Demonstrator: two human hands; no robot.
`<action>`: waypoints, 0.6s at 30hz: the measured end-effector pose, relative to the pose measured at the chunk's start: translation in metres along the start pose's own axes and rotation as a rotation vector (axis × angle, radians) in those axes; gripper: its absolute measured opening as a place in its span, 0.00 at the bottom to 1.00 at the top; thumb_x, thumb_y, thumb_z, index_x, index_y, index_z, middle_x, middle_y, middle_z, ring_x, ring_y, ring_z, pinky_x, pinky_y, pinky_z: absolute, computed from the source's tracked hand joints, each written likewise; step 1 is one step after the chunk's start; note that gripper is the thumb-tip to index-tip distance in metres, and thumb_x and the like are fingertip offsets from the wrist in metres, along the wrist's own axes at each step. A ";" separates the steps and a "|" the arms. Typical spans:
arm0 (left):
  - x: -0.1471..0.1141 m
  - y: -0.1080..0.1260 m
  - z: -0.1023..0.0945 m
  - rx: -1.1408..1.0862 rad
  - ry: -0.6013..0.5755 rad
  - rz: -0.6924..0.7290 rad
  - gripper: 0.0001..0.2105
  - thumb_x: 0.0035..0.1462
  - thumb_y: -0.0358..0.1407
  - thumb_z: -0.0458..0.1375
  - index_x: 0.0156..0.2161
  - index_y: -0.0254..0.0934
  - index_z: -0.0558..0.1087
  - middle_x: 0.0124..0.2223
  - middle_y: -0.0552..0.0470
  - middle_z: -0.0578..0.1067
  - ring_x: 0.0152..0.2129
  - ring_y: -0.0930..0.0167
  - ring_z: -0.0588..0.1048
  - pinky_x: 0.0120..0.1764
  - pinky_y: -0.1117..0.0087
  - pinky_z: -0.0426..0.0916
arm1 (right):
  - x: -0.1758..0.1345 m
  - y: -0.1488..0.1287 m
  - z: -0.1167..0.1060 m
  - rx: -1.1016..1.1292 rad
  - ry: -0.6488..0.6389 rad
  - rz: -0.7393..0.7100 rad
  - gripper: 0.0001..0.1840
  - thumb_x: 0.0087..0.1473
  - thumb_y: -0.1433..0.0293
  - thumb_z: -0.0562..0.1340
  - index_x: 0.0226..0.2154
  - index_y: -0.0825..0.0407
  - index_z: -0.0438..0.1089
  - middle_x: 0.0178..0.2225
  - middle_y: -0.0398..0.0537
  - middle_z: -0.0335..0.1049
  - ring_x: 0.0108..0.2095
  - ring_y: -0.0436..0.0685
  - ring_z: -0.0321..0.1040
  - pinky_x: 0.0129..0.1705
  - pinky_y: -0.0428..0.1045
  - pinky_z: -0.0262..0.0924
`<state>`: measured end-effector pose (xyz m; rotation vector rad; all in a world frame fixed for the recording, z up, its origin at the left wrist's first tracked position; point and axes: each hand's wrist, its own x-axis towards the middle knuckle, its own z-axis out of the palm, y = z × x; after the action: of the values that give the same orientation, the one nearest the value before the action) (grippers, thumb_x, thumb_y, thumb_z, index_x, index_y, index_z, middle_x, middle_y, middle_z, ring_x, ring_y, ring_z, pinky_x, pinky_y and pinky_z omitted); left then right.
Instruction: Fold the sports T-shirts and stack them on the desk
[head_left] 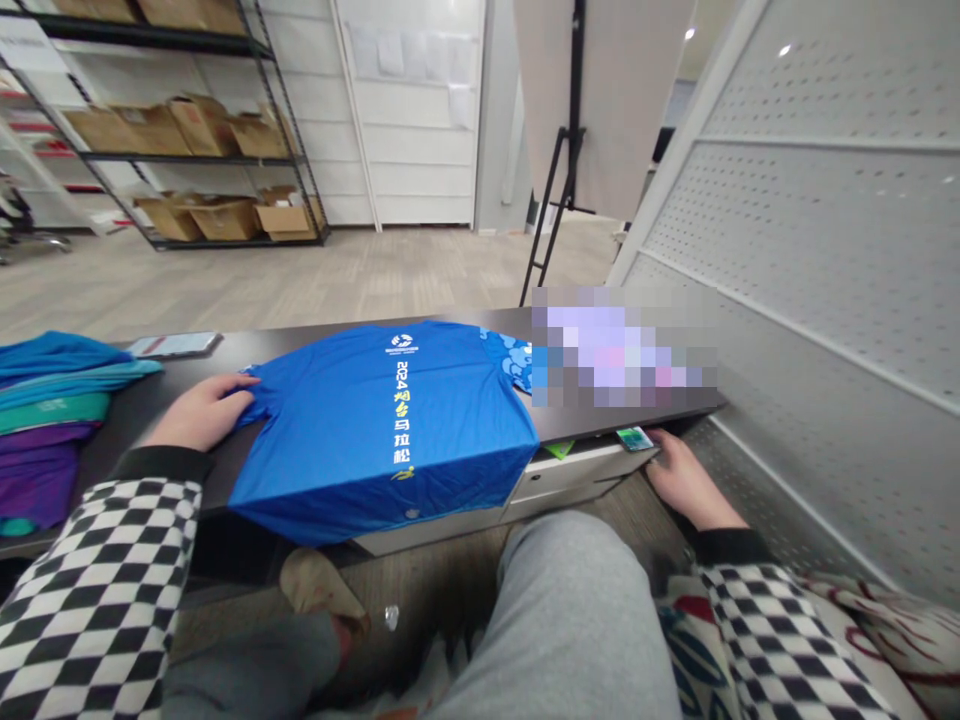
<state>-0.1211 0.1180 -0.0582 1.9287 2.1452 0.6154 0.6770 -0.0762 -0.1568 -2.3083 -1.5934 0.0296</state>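
A blue short-sleeved T-shirt [345,410] lies spread on the dark tabletop, its lower part hanging over the front edge. White and yellow lettering runs down its middle. My left hand [206,412] rests at the shirt's left sleeve, thumb and fingers closed on the sleeve's end. At the right end of the table, my right hand [686,482] is low by the front edge. Its fingers are closed at the end of a small flat green-and-white thing [635,438], perhaps a phone; the fingertips are partly hidden.
Folded blue, green and purple clothes [52,420] lie at the left, near a flat phone-like thing [176,344]. A blurred-out patch [615,345] covers the table's right end. Below are white drawers [570,480]. A perforated panel [817,200] stands at the right.
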 end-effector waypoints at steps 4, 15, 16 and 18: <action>-0.001 0.002 -0.001 0.014 -0.008 0.000 0.29 0.60 0.47 0.58 0.60 0.37 0.84 0.66 0.44 0.82 0.64 0.52 0.79 0.73 0.49 0.67 | -0.057 -0.030 -0.018 0.344 -0.198 0.009 0.26 0.58 0.67 0.58 0.55 0.51 0.82 0.57 0.62 0.84 0.59 0.71 0.81 0.67 0.64 0.71; -0.044 0.023 -0.008 -0.131 0.328 -0.022 0.24 0.64 0.39 0.57 0.60 0.33 0.83 0.61 0.44 0.83 0.56 0.58 0.80 0.68 0.54 0.73 | -0.071 -0.238 -0.068 0.497 -0.633 -0.590 0.16 0.69 0.64 0.60 0.49 0.49 0.83 0.42 0.48 0.85 0.41 0.59 0.79 0.48 0.52 0.70; -0.061 0.026 -0.009 -0.172 0.375 -0.004 0.24 0.64 0.39 0.57 0.60 0.33 0.83 0.60 0.45 0.83 0.55 0.59 0.80 0.66 0.55 0.74 | -0.070 -0.245 -0.062 0.466 -0.643 -0.590 0.16 0.71 0.61 0.60 0.45 0.50 0.82 0.41 0.48 0.85 0.40 0.59 0.78 0.46 0.52 0.68; -0.100 0.028 -0.010 -0.216 0.440 0.091 0.21 0.66 0.37 0.56 0.59 0.35 0.82 0.59 0.48 0.84 0.54 0.61 0.81 0.66 0.56 0.75 | -0.072 -0.251 -0.045 0.408 -0.669 -0.565 0.19 0.73 0.58 0.59 0.37 0.51 0.80 0.37 0.49 0.83 0.38 0.59 0.75 0.42 0.51 0.65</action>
<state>-0.0862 0.0203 -0.0504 1.9158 2.1142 1.3378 0.4317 -0.0744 -0.0553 -1.5401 -2.2316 0.9722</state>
